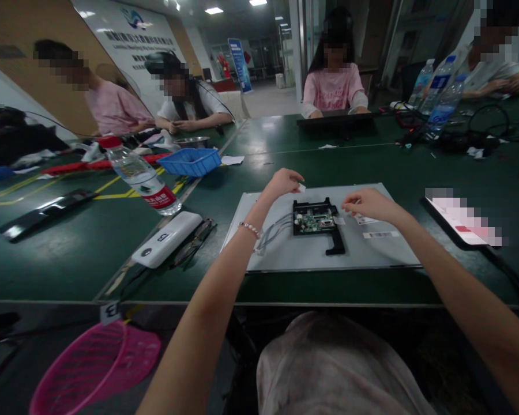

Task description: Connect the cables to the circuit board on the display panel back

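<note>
A flat grey panel (281, 256) lies on the table in front of me. On it sits a green circuit board (313, 222) in a black plastic bracket (338, 241), with grey cables (273, 228) running out to the left. My left hand (284, 182) is above the panel's far edge, pinching a small white piece of tape or paper (301, 188). Just right of the board, my right hand (369, 204) hovers with its fingers pressed together; what they hold, if anything, is too small to tell. A small white patch (339, 221) touches the board's right side.
Left of the panel are a white power bank (168, 239), glasses (193, 243), a water bottle (142, 178) and a blue basket (191, 162). A phone (462, 222) with a cable lies right. Co-workers sit around the table. A pink basket (97, 369) stands below the edge.
</note>
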`<action>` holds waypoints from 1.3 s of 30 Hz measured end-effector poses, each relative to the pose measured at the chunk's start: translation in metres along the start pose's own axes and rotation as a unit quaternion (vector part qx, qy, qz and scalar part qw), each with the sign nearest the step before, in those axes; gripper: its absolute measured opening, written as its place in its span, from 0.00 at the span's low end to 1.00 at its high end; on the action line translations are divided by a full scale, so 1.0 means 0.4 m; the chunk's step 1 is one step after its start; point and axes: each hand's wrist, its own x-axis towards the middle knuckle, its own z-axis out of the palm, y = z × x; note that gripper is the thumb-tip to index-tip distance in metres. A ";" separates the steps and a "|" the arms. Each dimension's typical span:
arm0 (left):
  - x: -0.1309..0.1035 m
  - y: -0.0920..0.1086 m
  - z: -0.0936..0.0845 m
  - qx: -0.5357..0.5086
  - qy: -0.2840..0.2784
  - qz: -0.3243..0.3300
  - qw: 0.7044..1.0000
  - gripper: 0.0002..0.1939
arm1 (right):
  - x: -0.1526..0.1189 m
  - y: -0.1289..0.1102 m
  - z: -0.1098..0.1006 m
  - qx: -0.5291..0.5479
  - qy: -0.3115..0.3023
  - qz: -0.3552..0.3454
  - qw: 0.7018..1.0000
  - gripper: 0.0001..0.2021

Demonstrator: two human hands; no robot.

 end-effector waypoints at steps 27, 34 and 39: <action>-0.022 0.049 0.040 0.255 -0.137 0.087 0.953 0.15 | -0.012 -0.025 0.007 -0.104 0.025 -0.039 0.994 0.11; -0.034 0.046 0.056 0.265 -0.112 0.083 0.954 0.15 | -0.012 -0.021 0.006 -0.090 0.013 -0.034 0.995 0.12; -0.040 0.042 0.060 0.259 -0.087 0.071 0.959 0.15 | -0.016 -0.032 0.003 -0.093 0.003 -0.025 0.995 0.13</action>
